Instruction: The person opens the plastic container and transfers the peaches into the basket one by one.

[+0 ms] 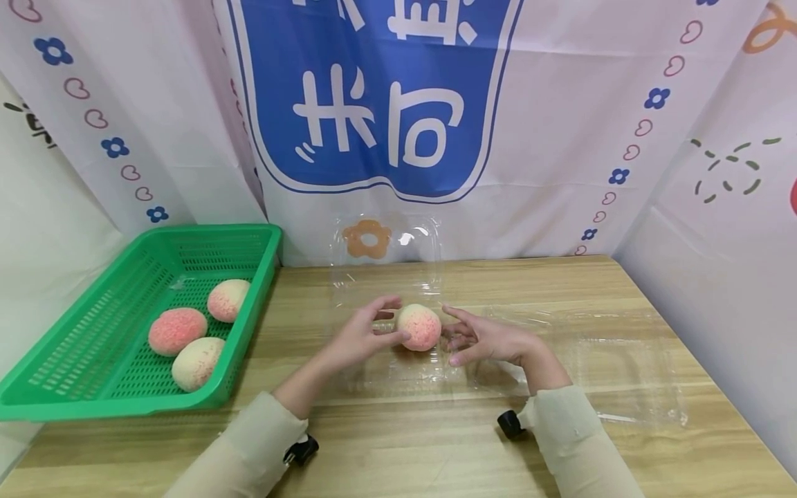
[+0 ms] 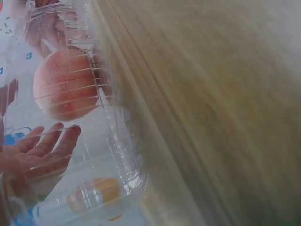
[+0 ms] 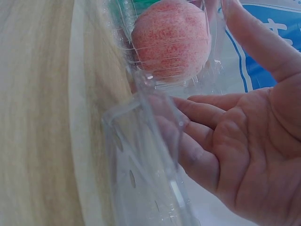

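Note:
A pink-and-cream peach (image 1: 419, 327) sits in a clear plastic clamshell box (image 1: 398, 377) at mid-table, its lid (image 1: 398, 277) raised against the back cloth. On the left of the peach, my left hand (image 1: 370, 332) has its fingers spread; the thumb overlaps the fruit in the head view, and contact is hard to tell. The left wrist view shows those fingers (image 2: 66, 139) extended towards the peach (image 2: 68, 84), seen through the box wall. My right hand (image 1: 492, 339) is on the other side, palm inward and fingers loosely bent, apart from the peach (image 3: 171, 40).
A green plastic basket (image 1: 277, 256) at left holds three peaches, one of them a pinker peach (image 1: 177, 331). Another clear clamshell box (image 1: 623, 366) lies on the table at right, partly under the right forearm. A printed cloth (image 1: 529, 228) hangs behind the wood-grain table (image 1: 398, 449).

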`<state>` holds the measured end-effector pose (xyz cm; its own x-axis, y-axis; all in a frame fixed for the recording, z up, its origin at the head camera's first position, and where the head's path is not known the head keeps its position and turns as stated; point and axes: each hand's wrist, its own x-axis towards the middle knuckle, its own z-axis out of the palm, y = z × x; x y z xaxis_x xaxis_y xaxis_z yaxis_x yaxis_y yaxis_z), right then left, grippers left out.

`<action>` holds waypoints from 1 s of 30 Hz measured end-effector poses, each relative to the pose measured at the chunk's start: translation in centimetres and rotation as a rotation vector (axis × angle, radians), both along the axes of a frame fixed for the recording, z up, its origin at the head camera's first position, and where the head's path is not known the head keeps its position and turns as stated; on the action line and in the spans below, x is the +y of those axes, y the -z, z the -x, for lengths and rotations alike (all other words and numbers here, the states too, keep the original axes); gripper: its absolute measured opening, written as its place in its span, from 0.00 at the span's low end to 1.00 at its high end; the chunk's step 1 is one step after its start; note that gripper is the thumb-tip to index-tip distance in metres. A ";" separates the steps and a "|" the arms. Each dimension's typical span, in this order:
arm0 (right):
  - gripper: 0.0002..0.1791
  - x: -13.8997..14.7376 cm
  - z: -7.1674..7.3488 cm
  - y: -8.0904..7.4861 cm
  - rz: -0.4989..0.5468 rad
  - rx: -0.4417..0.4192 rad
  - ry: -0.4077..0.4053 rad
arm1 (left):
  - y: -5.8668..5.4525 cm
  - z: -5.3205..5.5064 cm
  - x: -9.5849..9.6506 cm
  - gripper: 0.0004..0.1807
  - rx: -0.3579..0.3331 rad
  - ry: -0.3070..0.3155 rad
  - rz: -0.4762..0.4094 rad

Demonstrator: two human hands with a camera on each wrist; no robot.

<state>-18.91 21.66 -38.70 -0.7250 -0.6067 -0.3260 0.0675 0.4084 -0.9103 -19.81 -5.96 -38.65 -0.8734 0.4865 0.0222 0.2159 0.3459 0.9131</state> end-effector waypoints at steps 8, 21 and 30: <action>0.59 0.0 0.0 0.1 0.000 -0.005 -0.003 | 0.5 0.4 0.9 0.43 -0.011 0.009 0.020; 0.59 0.0 0.0 0.1 0.005 -0.026 0.011 | 1.2 0.5 1.7 0.46 0.010 0.099 0.113; 0.60 0.0 0.2 0.2 0.012 -0.016 0.005 | 1.3 0.6 2.0 0.45 0.046 0.123 0.143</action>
<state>-19.08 21.71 -38.94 -0.7225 -0.6071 -0.3307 0.0844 0.3972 -0.9138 -20.42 -3.99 -39.93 -0.8071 0.5902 -0.0159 0.3052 0.4401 0.8445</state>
